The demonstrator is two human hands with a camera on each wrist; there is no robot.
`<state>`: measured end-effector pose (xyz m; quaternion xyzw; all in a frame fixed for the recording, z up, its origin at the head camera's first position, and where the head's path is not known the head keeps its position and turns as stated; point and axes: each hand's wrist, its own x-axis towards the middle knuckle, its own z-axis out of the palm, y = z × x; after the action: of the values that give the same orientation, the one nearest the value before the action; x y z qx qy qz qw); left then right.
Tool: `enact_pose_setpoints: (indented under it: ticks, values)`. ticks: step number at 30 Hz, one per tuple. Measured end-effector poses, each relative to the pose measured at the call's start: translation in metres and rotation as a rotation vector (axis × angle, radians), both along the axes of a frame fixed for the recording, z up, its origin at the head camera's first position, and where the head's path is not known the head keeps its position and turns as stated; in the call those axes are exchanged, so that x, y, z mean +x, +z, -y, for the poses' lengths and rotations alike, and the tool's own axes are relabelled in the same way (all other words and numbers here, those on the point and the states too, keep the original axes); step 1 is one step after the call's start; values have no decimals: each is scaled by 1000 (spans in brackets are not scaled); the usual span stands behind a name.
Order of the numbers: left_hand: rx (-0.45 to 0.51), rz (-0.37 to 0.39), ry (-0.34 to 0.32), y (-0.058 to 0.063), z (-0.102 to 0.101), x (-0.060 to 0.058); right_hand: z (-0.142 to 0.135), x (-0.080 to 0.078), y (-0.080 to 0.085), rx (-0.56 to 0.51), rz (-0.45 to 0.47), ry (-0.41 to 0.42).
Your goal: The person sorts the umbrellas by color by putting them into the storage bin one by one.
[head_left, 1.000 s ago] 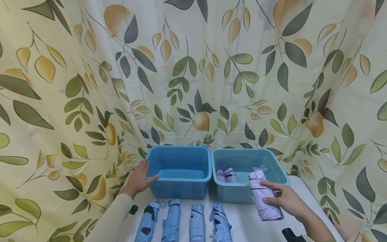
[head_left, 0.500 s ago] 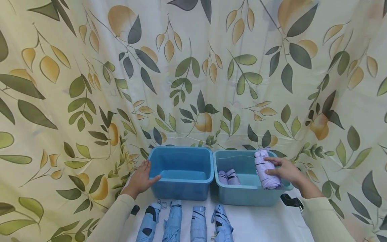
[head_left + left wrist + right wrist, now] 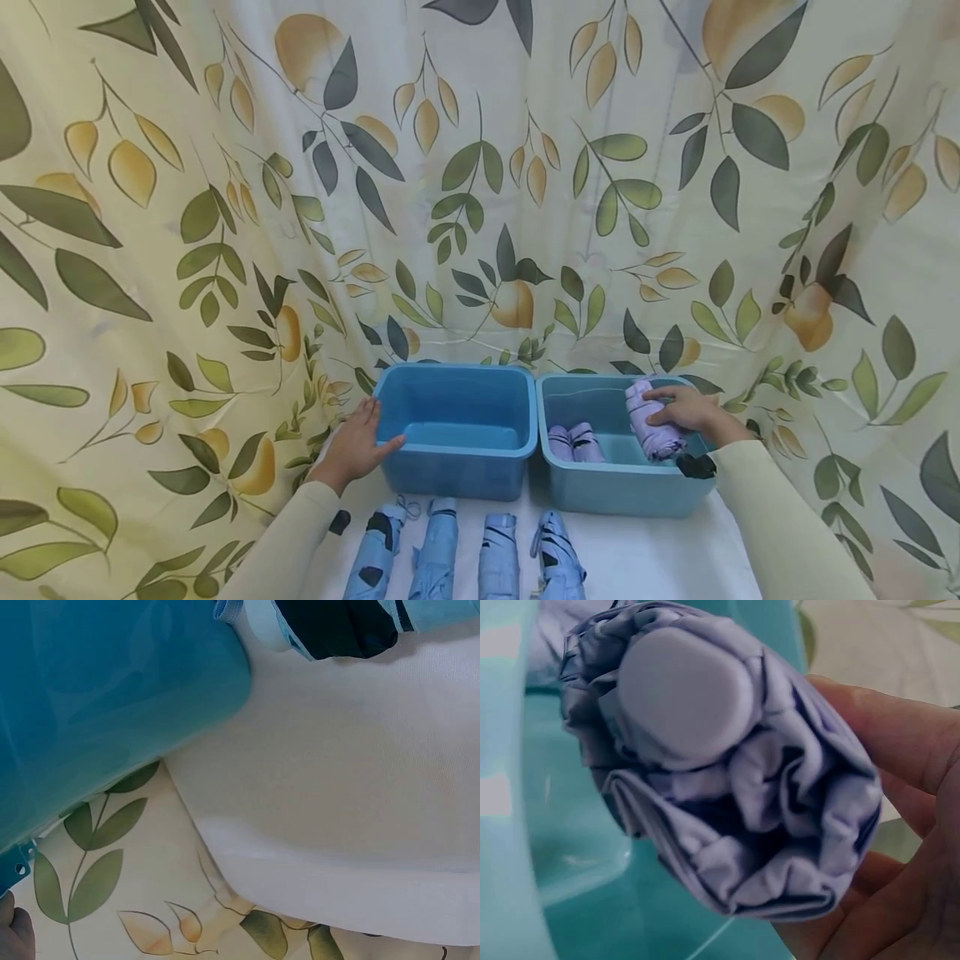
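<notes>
A folded lilac umbrella (image 3: pixel 651 425) is gripped in my right hand (image 3: pixel 686 410), over the right-hand teal bin (image 3: pixel 630 492). The right wrist view shows the umbrella's white round end (image 3: pixel 686 694) amid bunched fabric, with thumb and fingers around its side. Two more lilac umbrellas (image 3: pixel 576 442) lie inside that bin at its left. My left hand (image 3: pixel 352 446) rests with spread fingers on the left rim of the blue bin (image 3: pixel 457 475), which holds nothing visible. In the left wrist view, only a bit of a hand (image 3: pixel 15 930) shows beside the blue bin's wall.
Several folded blue umbrellas (image 3: pixel 498 558) lie in a row on the white table (image 3: pixel 630 558) before the bins. A patterned curtain (image 3: pixel 480 208) hangs close behind and on both sides. The bins stand side by side, nearly touching.
My right hand has carried the lilac umbrella forward from in front of the teal bin to above its interior, lowering it there. The left hand has stayed on the blue bin's rim.
</notes>
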<state>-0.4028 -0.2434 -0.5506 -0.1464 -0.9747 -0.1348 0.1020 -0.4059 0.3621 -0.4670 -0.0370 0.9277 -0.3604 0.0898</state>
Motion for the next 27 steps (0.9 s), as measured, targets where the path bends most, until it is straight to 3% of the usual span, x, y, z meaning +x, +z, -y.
enact_pose_setpoints:
  ticks: [7, 17, 27]
  values:
    - [-31, 12, 11, 2, 1, 1, 6, -16, -14, -12, 79, 23]
    - [-35, -20, 6, -3, 1, -1, 4, -24, -35, -85, 238, 10]
    - [-34, -1, 16, -2, 0, -3, 9, -39, -51, 82, 238, 107]
